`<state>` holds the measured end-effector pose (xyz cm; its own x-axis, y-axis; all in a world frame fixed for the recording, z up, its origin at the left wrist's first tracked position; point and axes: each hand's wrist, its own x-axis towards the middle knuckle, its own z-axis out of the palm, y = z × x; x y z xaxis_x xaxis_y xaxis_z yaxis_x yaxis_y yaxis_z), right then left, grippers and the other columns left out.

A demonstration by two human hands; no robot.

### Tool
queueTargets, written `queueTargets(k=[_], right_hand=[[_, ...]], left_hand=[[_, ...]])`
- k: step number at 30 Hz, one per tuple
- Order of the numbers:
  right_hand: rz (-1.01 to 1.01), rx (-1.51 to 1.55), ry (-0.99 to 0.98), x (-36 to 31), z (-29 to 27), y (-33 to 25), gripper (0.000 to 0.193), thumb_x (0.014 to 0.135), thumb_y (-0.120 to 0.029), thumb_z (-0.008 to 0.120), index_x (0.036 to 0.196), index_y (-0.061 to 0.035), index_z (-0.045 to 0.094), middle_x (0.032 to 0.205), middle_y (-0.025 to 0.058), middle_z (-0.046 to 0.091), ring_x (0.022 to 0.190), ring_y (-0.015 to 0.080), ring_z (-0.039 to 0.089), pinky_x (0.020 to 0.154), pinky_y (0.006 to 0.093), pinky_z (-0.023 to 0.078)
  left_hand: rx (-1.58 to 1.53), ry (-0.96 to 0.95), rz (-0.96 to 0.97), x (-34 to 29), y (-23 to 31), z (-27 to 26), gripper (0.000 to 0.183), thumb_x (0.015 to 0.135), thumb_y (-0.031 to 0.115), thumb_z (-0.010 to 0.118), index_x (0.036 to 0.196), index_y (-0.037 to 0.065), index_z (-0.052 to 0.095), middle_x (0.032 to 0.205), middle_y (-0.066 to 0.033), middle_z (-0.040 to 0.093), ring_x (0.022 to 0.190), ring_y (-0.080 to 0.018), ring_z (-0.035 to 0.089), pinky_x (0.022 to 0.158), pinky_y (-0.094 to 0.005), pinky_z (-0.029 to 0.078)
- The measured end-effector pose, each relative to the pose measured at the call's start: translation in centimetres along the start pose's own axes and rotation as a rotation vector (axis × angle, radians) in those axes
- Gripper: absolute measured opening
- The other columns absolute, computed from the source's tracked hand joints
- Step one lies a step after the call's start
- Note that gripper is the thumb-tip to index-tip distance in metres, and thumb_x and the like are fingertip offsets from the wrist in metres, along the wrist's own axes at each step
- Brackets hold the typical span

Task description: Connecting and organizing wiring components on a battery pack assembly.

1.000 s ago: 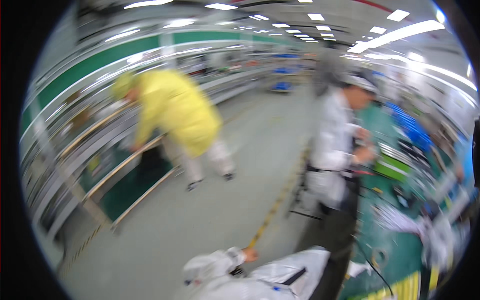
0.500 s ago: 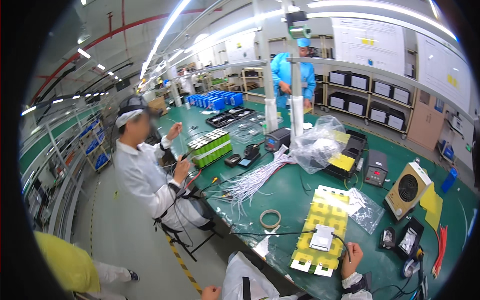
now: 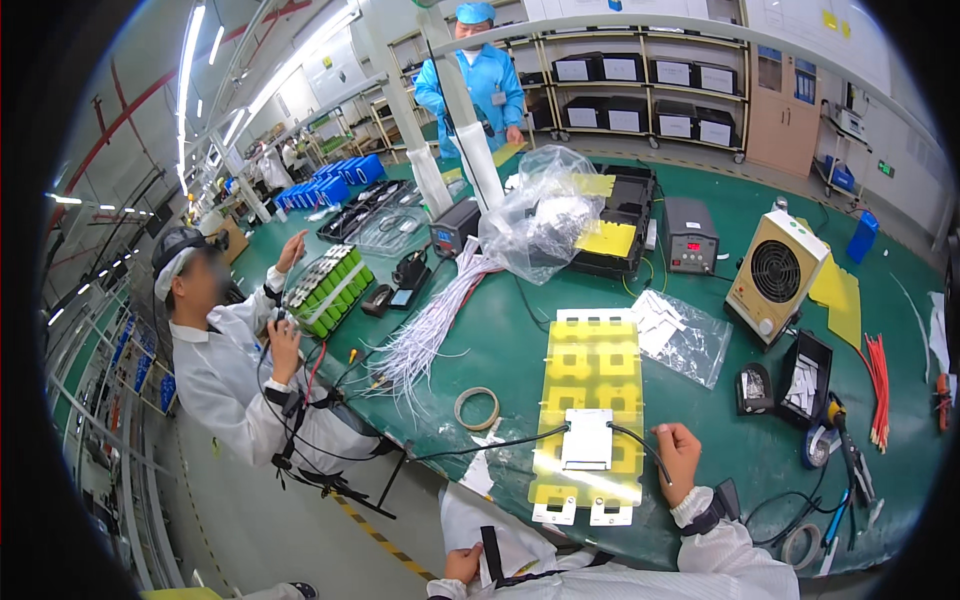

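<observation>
"Yellow panel (image 3: 588, 385), where?"
"Lower centre of frame; the view has swung, seemingly facing it more squarely."
"Beside it?"
"Right hand (image 3: 677, 460), curled; left hand (image 3: 463, 564), bottom edge. I can't tell if either grips."

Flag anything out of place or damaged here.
A ragged white patch by the near edge of the green table looks odd: torn scrap or surface damage, I can't tell. In view, a crumpled plastic bag untidily overlaps the black case. The yellow-covered panel by the right hand shows no obvious damage.
</observation>
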<state>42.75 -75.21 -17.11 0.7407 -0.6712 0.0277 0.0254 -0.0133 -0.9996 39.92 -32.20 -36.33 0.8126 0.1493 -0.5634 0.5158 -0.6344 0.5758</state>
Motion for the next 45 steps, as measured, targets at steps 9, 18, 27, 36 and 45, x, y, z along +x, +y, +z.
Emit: queueTargets(k=[9,18,27,36,45], right_hand=[[-0.005,0.013,-0.045,-0.1,1.3,1.1,0.019,0.09,-0.017,0.059,0.081,-0.0013,0.064,0.06,-0.0027,0.051,0.05,0.0053,0.045,0.046,0.0213,0.034],[-0.603,-0.229,0.042,-3.6,-0.7,-3.5,0.029,0.092,-0.016,0.052,0.102,0.0084,0.063,0.09,0.0207,0.063,0.074,0.0251,0.056,0.07,0.0382,0.046],[-0.633,-0.398,-0.088,-2.0,1.2,-2.3,0.033,0.094,-0.019,0.049,0.107,0.0082,0.06,0.097,0.0233,0.062,0.08,0.0291,0.057,0.075,0.0384,0.046],[-0.65,-0.425,-0.047,-1.7,0.1,-0.8,0.035,0.094,-0.023,0.05,0.109,0.0065,0.06,0.095,0.0234,0.061,0.079,0.0326,0.057,0.071,0.0406,0.046],[-0.675,-0.471,-0.044,-2.3,0.9,-0.9,0.034,0.093,-0.023,0.051,0.108,0.0061,0.061,0.093,0.0229,0.061,0.078,0.0327,0.056,0.069,0.041,0.045]], left_hand=[[0.022,0.091,0.012,-1.8,-1.6,-0.8,0.059,0.084,0.052,0.056,0.066,-0.003,0.067,0.05,-0.0131,0.058,0.046,-0.0236,0.059,0.052,-0.0356,0.047],[0.015,0.037,0.129,-0.6,0.4,0.8,0.061,0.085,0.057,0.049,0.069,0.001,0.068,0.058,-0.016,0.062,0.058,-0.0312,0.062,0.063,-0.0445,0.047],[-0.027,0.245,0.168,-3.5,-0.3,-0.1,0.051,0.084,0.047,0.051,0.068,0.001,0.067,0.066,-0.019,0.062,0.064,-0.0367,0.061,0.062,-0.0462,0.047],[-0.023,0.193,0.16,-3.7,0.0,0.0,0.05,0.084,0.047,0.052,0.071,0.0,0.067,0.073,-0.0223,0.064,0.071,-0.0383,0.062,0.067,-0.0468,0.048],[-0.012,0.203,0.144,-3.6,-0.2,0.0,0.053,0.084,0.049,0.051,0.071,0.0,0.067,0.073,-0.0224,0.064,0.071,-0.0382,0.063,0.069,-0.0462,0.048]])
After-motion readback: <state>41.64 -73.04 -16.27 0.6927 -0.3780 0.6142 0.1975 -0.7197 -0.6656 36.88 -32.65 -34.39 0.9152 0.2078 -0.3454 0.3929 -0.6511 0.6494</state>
